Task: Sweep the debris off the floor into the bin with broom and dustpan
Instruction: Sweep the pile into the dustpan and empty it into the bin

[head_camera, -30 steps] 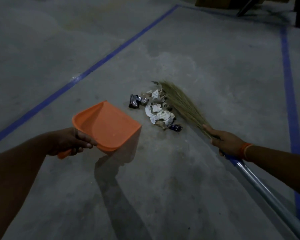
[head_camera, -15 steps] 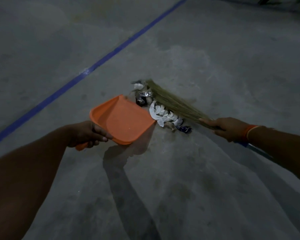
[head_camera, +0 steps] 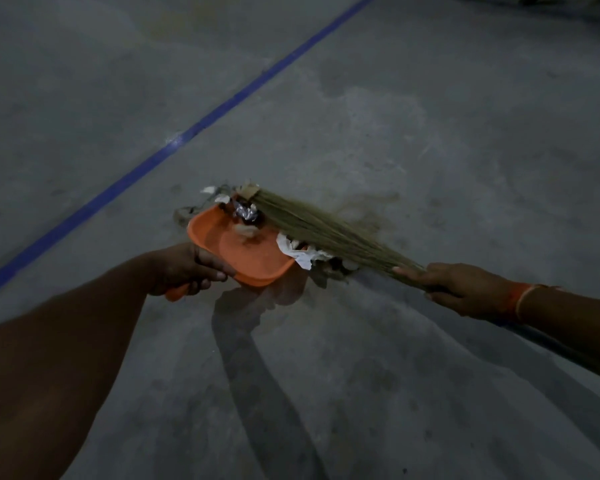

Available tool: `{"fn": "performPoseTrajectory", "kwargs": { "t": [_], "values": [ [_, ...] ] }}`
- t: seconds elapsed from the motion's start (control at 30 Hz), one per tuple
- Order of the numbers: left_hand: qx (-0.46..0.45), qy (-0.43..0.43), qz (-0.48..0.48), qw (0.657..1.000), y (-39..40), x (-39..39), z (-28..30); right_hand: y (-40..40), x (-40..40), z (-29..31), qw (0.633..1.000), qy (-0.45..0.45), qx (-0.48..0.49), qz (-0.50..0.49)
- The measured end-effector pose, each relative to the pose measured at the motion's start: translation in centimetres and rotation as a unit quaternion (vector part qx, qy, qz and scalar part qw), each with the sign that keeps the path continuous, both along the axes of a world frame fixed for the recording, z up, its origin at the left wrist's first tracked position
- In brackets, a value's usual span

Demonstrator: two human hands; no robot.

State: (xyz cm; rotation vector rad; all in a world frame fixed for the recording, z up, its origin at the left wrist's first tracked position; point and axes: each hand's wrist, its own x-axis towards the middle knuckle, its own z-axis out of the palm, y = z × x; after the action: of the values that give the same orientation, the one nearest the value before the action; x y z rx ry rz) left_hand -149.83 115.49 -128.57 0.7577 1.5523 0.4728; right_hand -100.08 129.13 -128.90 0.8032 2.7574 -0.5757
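Orange dustpan (head_camera: 246,252), crumpled white and foil debris (head_camera: 248,214) at its lip

The orange plastic dustpan (head_camera: 250,252) has a smooth, matt surface. The dry straw-coloured grass broom (head_camera: 323,230) is fibrous. Crumpled white paper (head_camera: 297,252) and glossy silver foil wrapper (head_camera: 245,213) contrast with the rough, matt grey concrete floor (head_camera: 430,133).

Left hand (head_camera: 184,270): near left, arm stretched forward, fingers curled round an orange handle.
Right hand (head_camera: 459,285): right, fingers gripping bristles.
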Motion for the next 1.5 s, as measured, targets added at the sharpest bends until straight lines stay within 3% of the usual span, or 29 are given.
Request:
{"fn": "performPoseTrajectory", "kwargs": {
  "t": [0.3, 0.77, 1.0, 1.23, 1.5],
  "values": [
    [-0.001, 0.013, 0.001, 1.000, -1.6, -0.1, 1.3, -2.9, 0.4, 2.6, 1.000, -0.009, 0.011, 0.022],
    [0.007, 0.041, -0.015, 0.999, -5.8, -2.5, 3.7, -7.7, 1.9, 8.0, 0.990, 0.046, -0.053, -0.125],
    [-0.034, 0.047, -0.060, 0.996, -10.1, -4.4, 4.1, -11.7, 5.7, 7.0, 0.964, 0.067, -0.098, -0.239],
    [-0.092, 0.031, -0.093, 0.991, -12.2, -4.6, 4.1, -14.0, 9.2, 5.4, 0.942, 0.023, -0.115, -0.314],
    [-0.122, 0.046, -0.148, 0.980, -13.1, -3.1, 3.2, -16.8, 7.8, 3.6, 0.942, -0.006, -0.156, -0.296]
  ]
}}
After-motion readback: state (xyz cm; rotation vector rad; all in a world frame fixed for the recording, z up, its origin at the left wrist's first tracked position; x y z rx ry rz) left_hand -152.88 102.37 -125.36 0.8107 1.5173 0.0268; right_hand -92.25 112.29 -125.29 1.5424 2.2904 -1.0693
